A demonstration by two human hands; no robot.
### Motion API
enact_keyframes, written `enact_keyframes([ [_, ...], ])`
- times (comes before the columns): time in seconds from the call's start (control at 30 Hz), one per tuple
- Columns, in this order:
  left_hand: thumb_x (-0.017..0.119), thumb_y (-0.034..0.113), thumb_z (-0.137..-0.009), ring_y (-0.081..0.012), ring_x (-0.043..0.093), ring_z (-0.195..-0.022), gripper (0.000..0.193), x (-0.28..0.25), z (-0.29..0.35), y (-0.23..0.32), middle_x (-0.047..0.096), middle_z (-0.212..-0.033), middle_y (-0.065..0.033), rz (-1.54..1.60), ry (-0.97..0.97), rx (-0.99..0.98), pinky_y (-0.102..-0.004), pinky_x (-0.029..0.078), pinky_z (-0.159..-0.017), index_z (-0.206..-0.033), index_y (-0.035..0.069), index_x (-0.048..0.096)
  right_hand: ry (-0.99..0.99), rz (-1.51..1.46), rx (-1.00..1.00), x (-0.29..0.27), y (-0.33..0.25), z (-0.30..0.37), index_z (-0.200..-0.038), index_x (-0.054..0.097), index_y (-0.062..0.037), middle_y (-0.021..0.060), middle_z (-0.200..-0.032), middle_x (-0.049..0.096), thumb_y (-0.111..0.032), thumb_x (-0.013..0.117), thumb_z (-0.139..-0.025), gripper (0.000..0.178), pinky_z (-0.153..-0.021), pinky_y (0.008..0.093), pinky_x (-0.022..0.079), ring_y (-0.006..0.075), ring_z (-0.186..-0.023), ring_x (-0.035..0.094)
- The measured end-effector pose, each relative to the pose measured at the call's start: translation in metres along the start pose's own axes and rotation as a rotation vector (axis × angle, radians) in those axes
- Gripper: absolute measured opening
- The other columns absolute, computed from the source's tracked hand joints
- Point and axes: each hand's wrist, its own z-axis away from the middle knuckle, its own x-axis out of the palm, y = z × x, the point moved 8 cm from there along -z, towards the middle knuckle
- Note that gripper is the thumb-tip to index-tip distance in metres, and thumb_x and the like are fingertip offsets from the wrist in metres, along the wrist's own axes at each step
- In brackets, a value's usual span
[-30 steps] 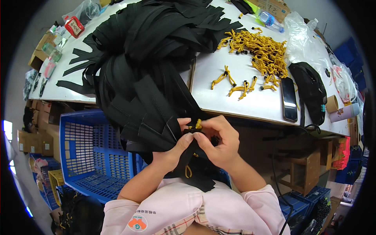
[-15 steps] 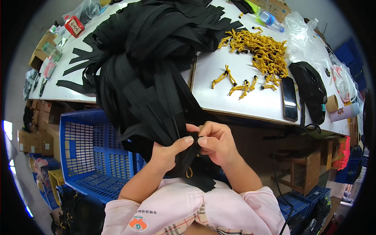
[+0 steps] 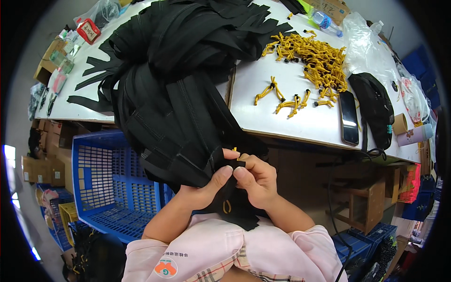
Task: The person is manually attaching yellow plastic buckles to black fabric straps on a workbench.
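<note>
A thick bundle of long black zippers [image 3: 188, 117] spills over the table's front edge toward me. My left hand [image 3: 204, 191] pinches the end of one black zipper between thumb and fingers. From the other side, my right hand [image 3: 260, 182] grips the same end, thumb beside thumb. A bit of yellow cord [image 3: 235, 150] pokes up just above my fingertips. Below my hands, a small yellow cord loop [image 3: 227, 207] lies against black tape hanging over my lap. Knotted yellow cord zipper pulls [image 3: 324, 61] with black ends lie heaped on the table to the right.
Beneath the table at left stands a blue plastic crate [image 3: 115, 178]. On the white table [image 3: 263, 113] at right are a black phone [image 3: 348, 117], a black pouch [image 3: 374, 110] and a clear plastic bag [image 3: 364, 47]. A bottle [image 3: 326, 23] lies farther back.
Both thumbs have turned more upright on the zipper end, and yellow cord now shows above the fingers. The hanging zippers have shifted, with some folding lower beside my left hand.
</note>
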Motion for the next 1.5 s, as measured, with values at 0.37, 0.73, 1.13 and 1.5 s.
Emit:
enact_keyframes([
  [0.37,0.063,0.014,-0.074,-0.0100,0.046,-0.074,0.017,-0.005,0.008,-0.014,0.051,-0.082,-0.0029,0.070,0.133,-0.113,-0.0218,0.038,-0.065,-0.084,0.003,0.055,0.085,0.427,-0.519,0.003,-0.040,0.007,-0.079,0.051,0.0007,0.0072,-0.066,0.051,-0.006,0.056,-0.077,0.009,-0.044,0.0207,0.033,0.0112,-0.051,0.041],
  [0.73,0.061,0.012,-0.076,-0.0101,0.053,-0.077,0.018,0.000,0.023,-0.036,0.057,-0.084,-0.0040,-0.067,-0.002,-0.218,-0.0231,0.043,-0.068,-0.090,0.002,0.056,-0.061,0.582,-0.394,0.004,-0.062,-0.003,-0.085,0.055,0.0027,0.0069,-0.060,0.052,0.001,0.063,-0.063,0.024,-0.041,0.0176,0.034,0.0086,-0.045,0.044],
  [1.13,0.059,0.005,-0.074,-0.0112,0.053,-0.079,0.019,0.000,0.026,-0.046,0.057,-0.088,-0.0041,0.097,0.059,-0.267,-0.0240,0.043,-0.070,-0.092,0.001,0.056,0.040,0.904,-0.701,0.016,-0.077,0.009,-0.078,0.056,0.0010,0.0054,-0.056,0.051,0.003,0.063,-0.057,0.022,-0.037,0.0213,0.039,0.0140,-0.041,0.048],
  [1.5,0.055,0.020,-0.080,-0.0114,0.048,-0.070,0.017,0.001,0.008,0.005,0.052,-0.077,-0.0038,-0.094,-0.044,0.121,-0.0226,0.040,-0.063,-0.086,0.004,0.054,-0.184,0.326,-0.181,0.006,-0.055,-0.012,-0.071,0.056,0.0019,0.0054,-0.054,0.050,0.000,0.062,-0.064,0.010,-0.038,0.0191,0.033,0.0080,-0.039,0.043],
])
